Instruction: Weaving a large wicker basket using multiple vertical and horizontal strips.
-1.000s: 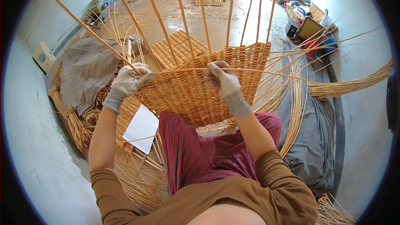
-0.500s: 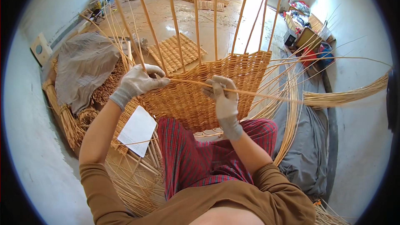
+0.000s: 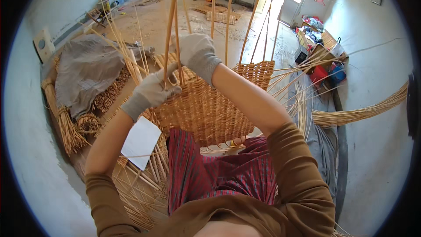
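A partly woven wicker panel (image 3: 215, 112) leans upright before my knees, with bare upright stakes (image 3: 213, 13) rising from its top edge. My left hand (image 3: 153, 91), in a pale work glove with a grey cuff, grips the panel's upper left corner, thumb and fingers around the edge by the outermost stakes. Above and right of it, my gloved right hand (image 3: 197, 55) reaches across the top of the weave to those same left stakes. Its fingers curl away behind the stakes, so what they hold is hidden.
Bundles of willow rods (image 3: 66, 125) and a grey cloth (image 3: 90, 70) lie at left. A white sheet (image 3: 141, 142) rests near my left knee on loose sticks. Long rods (image 3: 364, 114) stretch out at right over dark cloth. Boxes and bags (image 3: 322, 57) stand against the right wall.
My right hand has moved left and up from the panel's middle to the left stakes. The long strand it held out to the right no longer shows there. The left stakes now lean closer together.
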